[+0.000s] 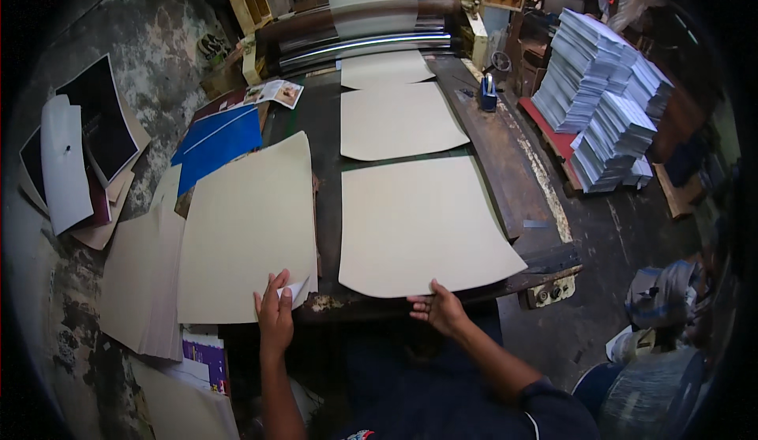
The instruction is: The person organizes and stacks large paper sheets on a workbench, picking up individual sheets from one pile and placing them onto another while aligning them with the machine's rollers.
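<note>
Here the left hand (275, 314) presses fingers on the near corner of a beige sheet stack (246, 231), lifting the top corner. At three o'clock, the right hand (440, 310) pinches the near edge of another beige sheet (418, 227) on the dark machine table (505, 164). White paper piles (604, 97) stand at one o'clock.
</note>
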`<state>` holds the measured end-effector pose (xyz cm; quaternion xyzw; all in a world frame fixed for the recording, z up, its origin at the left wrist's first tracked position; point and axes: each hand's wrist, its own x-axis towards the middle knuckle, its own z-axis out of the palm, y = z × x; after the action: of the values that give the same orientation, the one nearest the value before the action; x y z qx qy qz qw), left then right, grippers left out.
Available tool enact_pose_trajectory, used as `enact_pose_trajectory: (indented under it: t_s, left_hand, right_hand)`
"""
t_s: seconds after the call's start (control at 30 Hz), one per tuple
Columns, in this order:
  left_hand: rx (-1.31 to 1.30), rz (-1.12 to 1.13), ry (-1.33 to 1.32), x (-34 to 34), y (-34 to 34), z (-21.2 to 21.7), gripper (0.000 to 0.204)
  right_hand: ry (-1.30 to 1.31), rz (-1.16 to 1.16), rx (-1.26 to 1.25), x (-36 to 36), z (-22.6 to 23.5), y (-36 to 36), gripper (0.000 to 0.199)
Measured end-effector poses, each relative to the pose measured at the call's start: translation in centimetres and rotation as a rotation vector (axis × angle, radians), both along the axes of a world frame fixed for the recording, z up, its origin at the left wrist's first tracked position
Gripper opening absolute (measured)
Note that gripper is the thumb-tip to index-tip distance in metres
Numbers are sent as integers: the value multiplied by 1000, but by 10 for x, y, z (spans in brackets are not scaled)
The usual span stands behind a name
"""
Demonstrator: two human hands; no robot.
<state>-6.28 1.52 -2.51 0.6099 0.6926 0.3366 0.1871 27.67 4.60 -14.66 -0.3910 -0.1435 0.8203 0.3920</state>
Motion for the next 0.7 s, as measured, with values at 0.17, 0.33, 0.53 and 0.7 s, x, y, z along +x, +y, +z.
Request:
enact_pose_trajectory:
  t_s: [0.17, 0.33, 0.53, 0.7]
  left_hand:
    - [76, 51, 75, 18, -12, -1, 37]
    - [116, 173, -209, 6, -13, -11, 42]
    - [452, 362, -1091, -5, -5, 11, 44]
    - [303, 116, -443, 24, -17, 7, 35]
  right_hand:
    - [13, -93, 9, -5, -9, 35, 57]
    - [58, -162, 22, -16, -21, 77, 56]
    - [40, -270, 73, -27, -26, 115, 54]
    - [-3, -332, -18, -44, -19, 115, 64]
